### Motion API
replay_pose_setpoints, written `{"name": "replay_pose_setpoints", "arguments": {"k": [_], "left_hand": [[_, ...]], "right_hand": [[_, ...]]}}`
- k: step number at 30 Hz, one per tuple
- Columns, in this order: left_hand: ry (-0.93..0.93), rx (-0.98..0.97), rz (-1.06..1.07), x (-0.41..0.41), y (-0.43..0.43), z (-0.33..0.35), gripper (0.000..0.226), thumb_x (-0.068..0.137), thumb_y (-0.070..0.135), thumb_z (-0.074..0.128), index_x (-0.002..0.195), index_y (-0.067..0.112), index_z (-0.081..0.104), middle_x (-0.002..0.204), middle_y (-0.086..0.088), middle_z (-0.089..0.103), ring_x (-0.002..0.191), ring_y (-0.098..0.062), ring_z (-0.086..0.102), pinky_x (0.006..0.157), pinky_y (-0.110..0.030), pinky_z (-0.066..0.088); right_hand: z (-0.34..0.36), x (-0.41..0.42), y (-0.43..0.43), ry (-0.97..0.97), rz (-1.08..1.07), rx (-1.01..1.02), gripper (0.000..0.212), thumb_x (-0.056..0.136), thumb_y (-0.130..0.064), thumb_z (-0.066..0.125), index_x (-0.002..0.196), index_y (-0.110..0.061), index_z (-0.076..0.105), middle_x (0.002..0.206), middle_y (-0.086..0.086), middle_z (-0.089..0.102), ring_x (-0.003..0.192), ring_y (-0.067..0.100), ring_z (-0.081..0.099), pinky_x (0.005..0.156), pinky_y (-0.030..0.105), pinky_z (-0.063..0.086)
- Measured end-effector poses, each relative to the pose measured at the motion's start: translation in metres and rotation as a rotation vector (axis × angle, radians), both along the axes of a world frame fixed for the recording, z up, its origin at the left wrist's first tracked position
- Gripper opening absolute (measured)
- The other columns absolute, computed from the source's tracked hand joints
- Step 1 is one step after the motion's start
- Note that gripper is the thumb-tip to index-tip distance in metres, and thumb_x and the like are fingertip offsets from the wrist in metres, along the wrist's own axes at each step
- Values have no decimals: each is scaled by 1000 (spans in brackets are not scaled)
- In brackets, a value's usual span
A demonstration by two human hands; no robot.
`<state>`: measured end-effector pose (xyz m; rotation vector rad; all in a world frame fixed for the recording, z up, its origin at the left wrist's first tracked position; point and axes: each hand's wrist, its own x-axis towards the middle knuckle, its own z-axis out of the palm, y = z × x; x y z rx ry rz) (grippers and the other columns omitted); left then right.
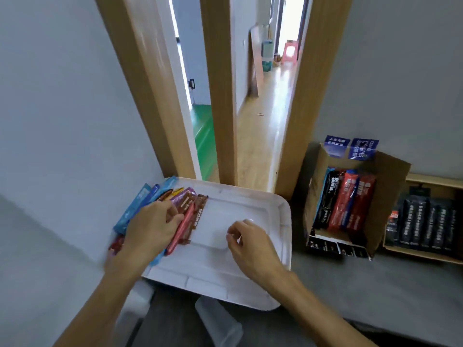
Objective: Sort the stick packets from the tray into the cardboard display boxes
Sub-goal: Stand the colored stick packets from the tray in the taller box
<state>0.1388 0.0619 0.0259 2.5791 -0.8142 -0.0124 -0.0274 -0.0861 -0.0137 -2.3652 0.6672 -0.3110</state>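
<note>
A flat white plastic tray (250, 204) with rounded corners and a raised rim is sitting on the smooth grey counter (350, 284). The left hand (152, 229) is lying palm-down on a loose fan of glossy foil stick packets (186, 204), which is crowding the left end of the tray. Slim blue packets (135, 209) are poking out to the left of this hand, purple and brown ones are showing beyond its knuckles, and a long pink packet (183, 229) is lying under its bent fingertips. Blur is hiding whether those fingers are actually pinching a packet.

The right hand (248, 242) is hovering over the bare middle of the tray, fingers loosely curled and holding nothing.

Well to the right of the right hand, an open brown cardboard display box (390, 176) with blue printed flaps is standing on the counter. It is holding upright stick packets packed side by side: a black one (328, 201) on the left, red ones (350, 201) next to it. Just beyond it, further right, a second, pale cardboard box (426, 182) is holding a tight row of dark grey packets (426, 221).
</note>
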Motion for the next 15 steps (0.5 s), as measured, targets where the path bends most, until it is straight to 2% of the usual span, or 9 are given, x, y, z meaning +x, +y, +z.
{"name": "replay_pose_setpoints", "arguments": {"k": [3, 7, 11, 15], "left_hand": [[21, 76, -25, -17, 6, -20, 21, 87, 49, 67, 82, 29, 63, 82, 12, 60, 78, -9, 58, 68, -31, 50], [-97, 189, -56, -32, 3, -47, 39, 82, 61, 66, 104, 30, 57, 103, 9, 54, 98, -12, 53, 86, -30, 47], [-150, 134, -29, -37, 4, -61, 43, 84, 54, 67, 114, 25, 58, 109, 6, 55, 103, -13, 52, 87, -29, 46], [-106, 6, -9, -42, 9, -63, 28, 91, 36, 65, 114, 21, 64, 109, 4, 58, 105, -13, 53, 85, -32, 53]], "right_hand": [[-4, 25, 5, 26, 26, -21, 18, 101, -29, 56, 112, -21, 68, 109, -5, 64, 89, 8, 59, 83, 20, 52], [-10, 41, 8, 48, 20, -74, 18, 101, -27, 55, 109, -19, 68, 108, -3, 65, 89, 12, 61, 82, 25, 54], [-15, 41, 6, 44, 14, -54, 17, 101, -26, 55, 106, -19, 69, 106, -3, 66, 86, 10, 61, 81, 26, 56], [-15, 38, 1, 34, 12, 4, 16, 101, -25, 56, 108, -19, 70, 104, -6, 65, 87, 8, 61, 82, 25, 56]]}}
